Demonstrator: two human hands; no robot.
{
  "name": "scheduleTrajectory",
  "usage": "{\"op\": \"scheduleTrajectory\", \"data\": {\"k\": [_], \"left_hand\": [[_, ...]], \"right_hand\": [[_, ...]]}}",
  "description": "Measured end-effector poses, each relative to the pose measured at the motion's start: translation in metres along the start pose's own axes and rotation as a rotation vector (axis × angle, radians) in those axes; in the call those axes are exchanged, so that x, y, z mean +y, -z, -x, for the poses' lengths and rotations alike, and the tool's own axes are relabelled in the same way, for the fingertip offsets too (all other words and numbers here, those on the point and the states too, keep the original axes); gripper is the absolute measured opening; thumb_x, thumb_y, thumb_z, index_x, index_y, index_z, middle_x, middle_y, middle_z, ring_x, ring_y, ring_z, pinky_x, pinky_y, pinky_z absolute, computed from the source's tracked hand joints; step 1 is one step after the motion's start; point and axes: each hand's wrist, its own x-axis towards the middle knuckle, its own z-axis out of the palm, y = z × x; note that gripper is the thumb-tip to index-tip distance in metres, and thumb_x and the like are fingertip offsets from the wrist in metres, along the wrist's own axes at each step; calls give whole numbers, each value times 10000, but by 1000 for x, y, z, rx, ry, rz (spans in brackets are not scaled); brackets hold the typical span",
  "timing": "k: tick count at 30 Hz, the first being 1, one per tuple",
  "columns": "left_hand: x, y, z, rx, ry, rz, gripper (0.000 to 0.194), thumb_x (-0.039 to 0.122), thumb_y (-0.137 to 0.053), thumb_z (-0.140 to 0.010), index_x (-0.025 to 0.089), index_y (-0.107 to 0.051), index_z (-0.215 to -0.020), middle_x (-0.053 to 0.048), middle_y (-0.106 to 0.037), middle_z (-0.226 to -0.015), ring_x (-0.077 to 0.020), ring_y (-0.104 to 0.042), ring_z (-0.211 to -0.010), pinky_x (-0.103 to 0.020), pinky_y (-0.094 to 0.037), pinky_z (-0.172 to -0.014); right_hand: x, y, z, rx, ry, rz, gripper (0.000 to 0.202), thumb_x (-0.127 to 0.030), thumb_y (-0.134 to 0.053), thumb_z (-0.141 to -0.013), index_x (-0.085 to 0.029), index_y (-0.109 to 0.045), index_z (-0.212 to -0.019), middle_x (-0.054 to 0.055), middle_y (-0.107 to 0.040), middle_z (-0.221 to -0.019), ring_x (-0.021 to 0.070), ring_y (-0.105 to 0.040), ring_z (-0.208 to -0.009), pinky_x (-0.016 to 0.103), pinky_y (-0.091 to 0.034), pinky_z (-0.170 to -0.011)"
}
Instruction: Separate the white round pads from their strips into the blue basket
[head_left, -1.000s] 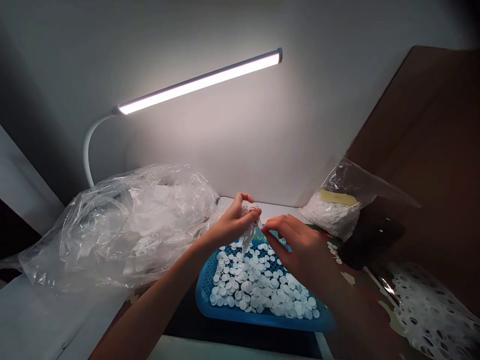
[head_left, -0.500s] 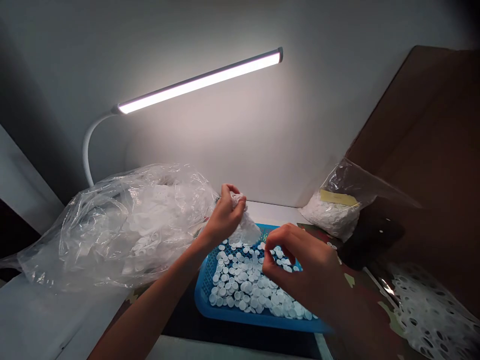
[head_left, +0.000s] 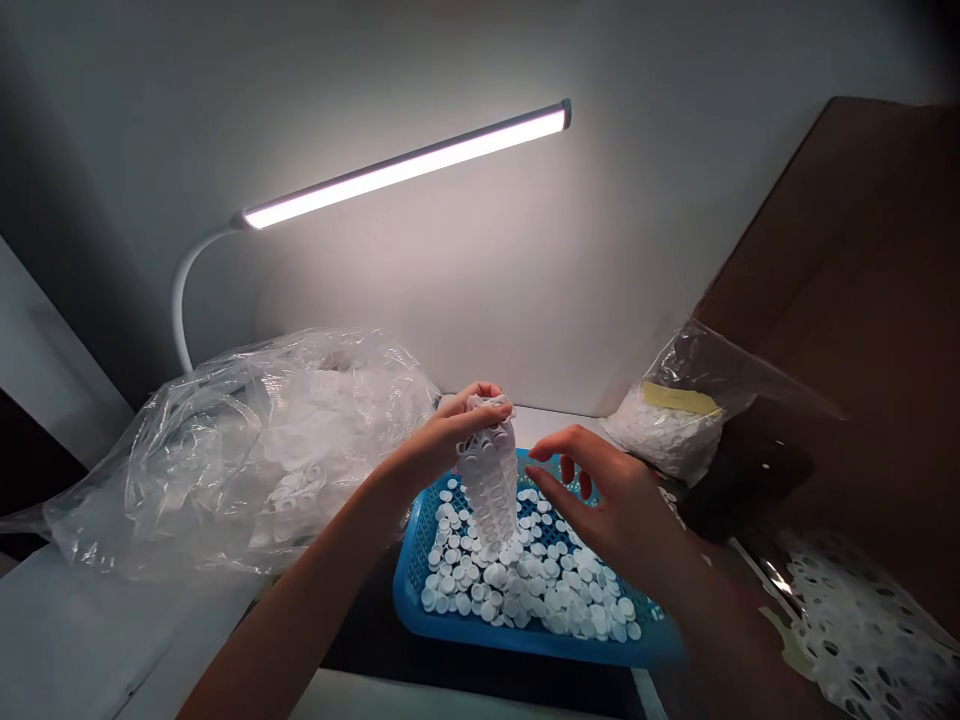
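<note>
My left hand [head_left: 476, 408] is closed on the top of a bunched white perforated sheet [head_left: 487, 485], which hangs down over the blue basket [head_left: 517, 648]. Rows of round shapes show along the sheet, and its lower end reaches the loose discs. Many small white round discs [head_left: 525, 585] lie spread across the basket floor. To the right of the sheet, above the basket's right side, my right hand [head_left: 600, 485] has thumb and forefinger apart with nothing between them. The basket's far right part is hidden behind that hand and forearm.
A large clear plastic bag [head_left: 247, 460] of white pieces lies at the left. Back right stands a smaller bag [head_left: 667, 440] with a yellow label [head_left: 681, 398]. White sheets with holes [head_left: 862, 640] lie at the lower right. A lit lamp [head_left: 409, 165] hangs above.
My left hand has turned and brought the white sheet slightly right, so it now hangs lengthwise over the basket. My right thumb and forefinger have parted from a near pinch.
</note>
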Motion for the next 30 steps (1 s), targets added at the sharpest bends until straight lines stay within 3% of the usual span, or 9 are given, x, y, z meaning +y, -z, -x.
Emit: {"op": "scheduleTrajectory", "data": {"k": [5, 8, 13, 19, 24, 27, 30], "left_hand": [[-1, -8, 3, -90, 48, 44, 280, 318, -691, -746, 209, -500, -918, 43, -510, -671, -73, -475, -555, -198, -326, -500], [-2, -14, 5, -134, 67, 41, 270, 332, -675, -759, 211, -488, -911, 47, -506, -637, -71, -462, -519, -196, -311, -474], [-4, -18, 3, -81, 42, 70, 277, 312, -680, -750, 196, -483, -906, 36, -543, -641, -77, -496, -538, -188, -358, -495], [-6, -16, -1, 50, 44, 98, 273, 298, -682, -745, 203, -460, -873, 54, -525, -576, -70, -472, -469, -181, -327, -439], [-8, -14, -3, 43, 40, 128, 278, 293, -700, -721, 197, -480, -861, 47, -528, -582, -69, -478, -480, -183, -322, -447], [-6, -6, -6, 66, 19, 141, 275, 286, -710, -698, 186, -480, -810, 47, -511, -592, -60, -464, -484, -181, -316, -450], [-2, 0, -6, -13, 76, 167, 309, 289, -721, -675, 198, -497, -867, 63, -481, -606, -57, -448, -494, -178, -321, -463]], "right_hand": [[-5, -5, 1, 77, 114, -18, 132, -262, -550, -899, -249, -560, -1030, 7, -606, -969, 94, -533, -624, 230, -455, -572], [-6, -8, 0, 103, 150, 3, 75, -232, -547, -903, -229, -578, -972, 4, -603, -943, 74, -514, -588, 215, -449, -553], [-7, -7, 0, 141, 210, 75, 74, -182, -510, -922, -207, -568, -883, 10, -611, -895, 97, -563, -704, 217, -449, -609], [-9, -5, 6, 48, 312, 92, 118, -114, -483, -913, -196, -561, -879, 14, -607, -880, 120, -561, -773, 247, -438, -663], [-23, 3, 12, -73, 327, -31, 110, -102, -498, -896, -194, -557, -886, 22, -604, -919, 119, -550, -779, 251, -438, -672], [-40, 9, 18, -242, 421, -214, 101, -100, -528, -884, -192, -552, -850, -6, -616, -872, 87, -563, -764, 204, -448, -689], [-49, 14, 22, -274, 478, -264, 75, -114, -538, -885, -184, -560, -869, -16, -624, -805, 72, -568, -712, 178, -447, -644]]}}
